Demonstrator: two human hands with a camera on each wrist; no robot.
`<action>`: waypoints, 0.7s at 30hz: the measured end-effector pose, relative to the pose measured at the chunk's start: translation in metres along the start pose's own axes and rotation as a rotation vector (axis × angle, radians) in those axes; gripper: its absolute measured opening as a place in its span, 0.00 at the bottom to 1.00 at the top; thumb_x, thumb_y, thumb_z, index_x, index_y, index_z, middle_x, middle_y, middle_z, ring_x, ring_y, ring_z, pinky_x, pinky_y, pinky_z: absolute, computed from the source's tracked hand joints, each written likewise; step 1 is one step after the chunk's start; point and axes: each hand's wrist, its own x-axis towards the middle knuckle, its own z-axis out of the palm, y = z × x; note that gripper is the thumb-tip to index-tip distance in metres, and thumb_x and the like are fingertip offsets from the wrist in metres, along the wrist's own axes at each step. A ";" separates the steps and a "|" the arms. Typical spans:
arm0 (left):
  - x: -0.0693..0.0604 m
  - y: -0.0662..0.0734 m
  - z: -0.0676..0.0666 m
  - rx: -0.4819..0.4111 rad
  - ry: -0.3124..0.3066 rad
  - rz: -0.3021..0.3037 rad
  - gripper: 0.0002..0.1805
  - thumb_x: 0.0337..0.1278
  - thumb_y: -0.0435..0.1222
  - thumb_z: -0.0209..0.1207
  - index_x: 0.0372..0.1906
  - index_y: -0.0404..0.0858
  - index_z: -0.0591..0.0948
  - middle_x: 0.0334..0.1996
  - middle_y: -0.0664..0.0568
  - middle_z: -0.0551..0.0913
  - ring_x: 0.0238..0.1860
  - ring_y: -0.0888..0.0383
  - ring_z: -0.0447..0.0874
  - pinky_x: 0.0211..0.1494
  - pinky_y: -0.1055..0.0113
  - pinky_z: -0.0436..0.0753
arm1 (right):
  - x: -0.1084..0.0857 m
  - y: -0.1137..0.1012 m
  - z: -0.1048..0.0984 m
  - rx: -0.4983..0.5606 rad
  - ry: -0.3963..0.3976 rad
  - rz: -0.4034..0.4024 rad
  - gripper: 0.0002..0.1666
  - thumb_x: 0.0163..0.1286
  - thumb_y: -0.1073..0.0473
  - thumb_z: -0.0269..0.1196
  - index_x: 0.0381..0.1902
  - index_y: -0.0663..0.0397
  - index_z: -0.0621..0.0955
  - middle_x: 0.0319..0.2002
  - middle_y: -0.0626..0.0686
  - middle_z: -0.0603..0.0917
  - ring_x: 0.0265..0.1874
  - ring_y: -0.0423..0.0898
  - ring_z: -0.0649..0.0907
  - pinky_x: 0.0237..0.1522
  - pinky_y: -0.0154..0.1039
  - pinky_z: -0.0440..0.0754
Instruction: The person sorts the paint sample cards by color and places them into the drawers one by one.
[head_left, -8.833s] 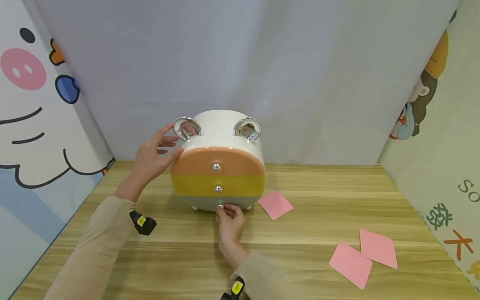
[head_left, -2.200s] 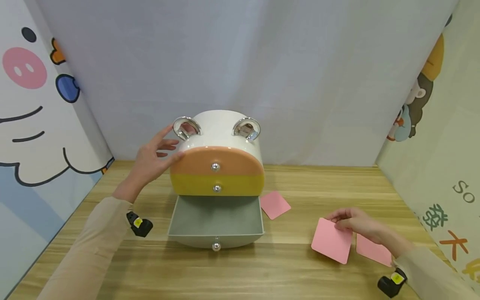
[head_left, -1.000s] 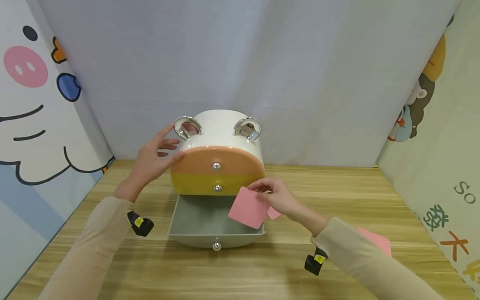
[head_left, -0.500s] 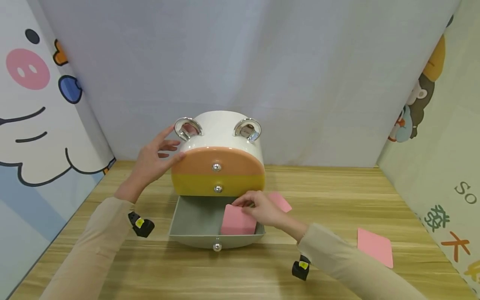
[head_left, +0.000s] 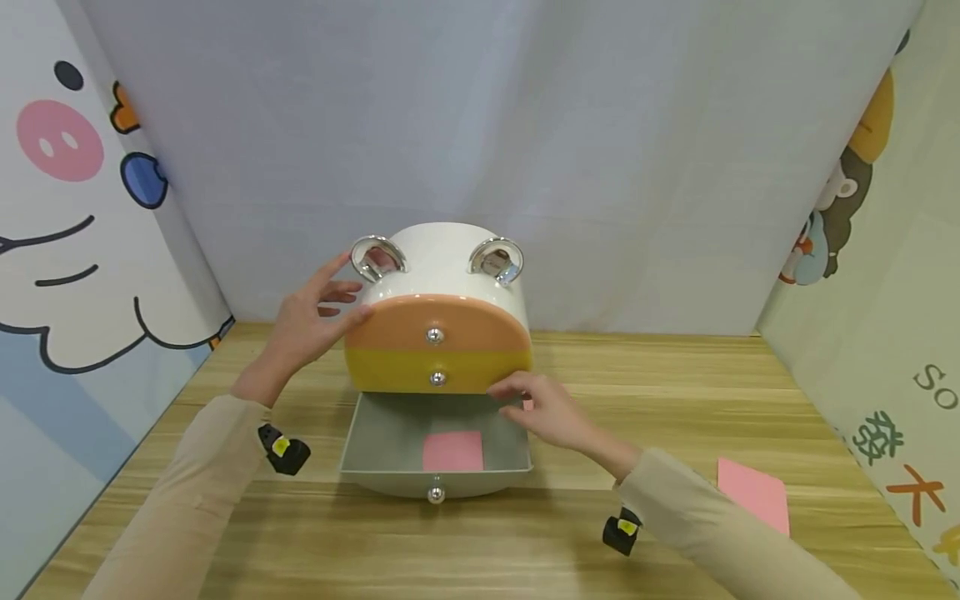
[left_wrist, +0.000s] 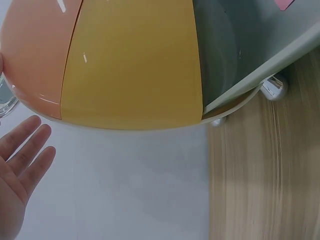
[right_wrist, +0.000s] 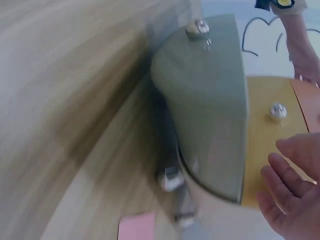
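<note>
A rounded desktop drawer box [head_left: 437, 321] with orange and yellow drawer fronts stands on the table. Its grey bottom drawer [head_left: 386, 429] is pulled out, and a square pink card [head_left: 453, 452] lies inside toward the front. My left hand [head_left: 303, 321] touches the box's upper left edge with the thumb, its other fingers spread near a silver ear [head_left: 377, 258]. Over the drawer's right side hovers my right hand [head_left: 551, 408], fingers loosely bent and holding nothing. In the right wrist view, that hand [right_wrist: 295, 195] is in front of the yellow drawer front [right_wrist: 270, 130].
Another pink card [head_left: 753, 493] lies on the wooden table at right, partly covered by the right sleeve. A third card [right_wrist: 136, 227] lies beside the box, mostly hidden behind the right hand in the head view. A grey curtain [head_left: 600, 167] hangs behind.
The bottom drawer was pulled out earlier. My right hand carried one pink card from the table's right into it, let go, and drew back slightly up and right. The left hand has stayed put.
</note>
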 end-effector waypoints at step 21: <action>0.000 0.002 0.000 0.003 0.004 -0.001 0.40 0.53 0.39 0.61 0.70 0.46 0.56 0.48 0.39 0.79 0.46 0.44 0.79 0.48 0.49 0.78 | -0.157 0.087 -0.131 -0.133 -0.018 0.304 0.35 0.57 0.59 0.65 0.60 0.66 0.66 0.56 0.66 0.70 0.52 0.58 0.69 0.46 0.57 0.70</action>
